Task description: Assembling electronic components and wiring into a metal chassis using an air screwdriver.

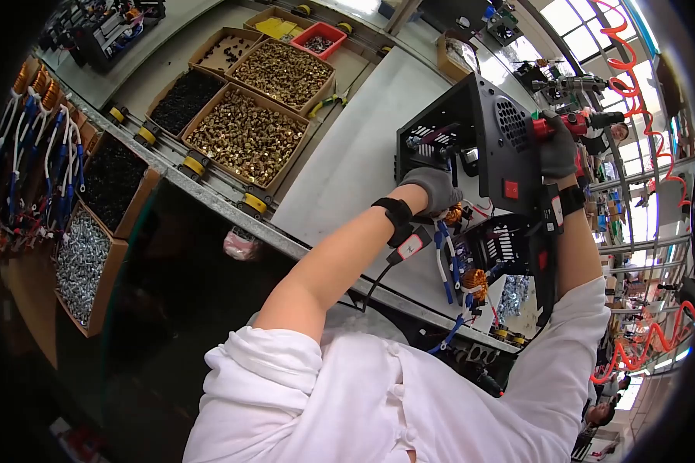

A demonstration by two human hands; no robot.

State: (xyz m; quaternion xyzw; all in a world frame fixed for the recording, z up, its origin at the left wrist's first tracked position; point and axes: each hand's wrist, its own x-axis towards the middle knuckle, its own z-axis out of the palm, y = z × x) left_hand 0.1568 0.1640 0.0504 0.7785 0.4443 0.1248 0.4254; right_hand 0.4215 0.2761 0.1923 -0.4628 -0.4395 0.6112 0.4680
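A black metal case (502, 166) with a round vent grille and a red rocker switch (510, 189) stands open-sided on the grey worktop. My left hand (434, 190), in a grey glove, reaches into its open side with the fingers curled; what they pinch, if anything, is hidden. At the case's outer right side my right hand (557, 154), also gloved, wraps round a red power screwdriver (567, 125). The screwdriver's tip is hidden by the panel. Nearer me is a second black case (502, 245), with copper coils (475, 284) and blue-and-white leads (448, 266) beside it.
Cardboard boxes of brass fasteners (249, 135) and black screws (187, 100) stand on the roller line at left, with a red bin (318, 40) behind. A box of silver screws (89, 258) sits at far left, near hanging coils (42, 92). Coiled red hoses (625, 77) hang right.
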